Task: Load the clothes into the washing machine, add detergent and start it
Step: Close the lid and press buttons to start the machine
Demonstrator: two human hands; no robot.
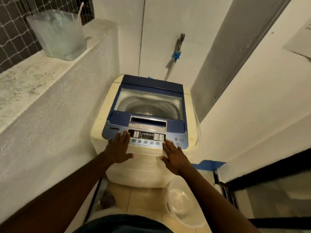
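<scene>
A top-loading washing machine (101,121) with a cream body and blue top stands in a narrow corner. Its clear lid (149,105) is down and the steel drum shows through it; no clothes are visible inside. The control panel (146,136) with a row of round buttons runs along the front edge. My left hand (118,148) lies flat, fingers spread, on the panel's left end. My right hand (173,156) lies flat on the panel's right end, fingertips near the buttons. Neither hand holds anything.
A clear plastic basin (179,204) sits on the tiled floor at the machine's front right. A frosted plastic container (58,36) stands on the ledge at the left. A tap with a blue fitting (176,54) is on the back wall. Walls close in on both sides.
</scene>
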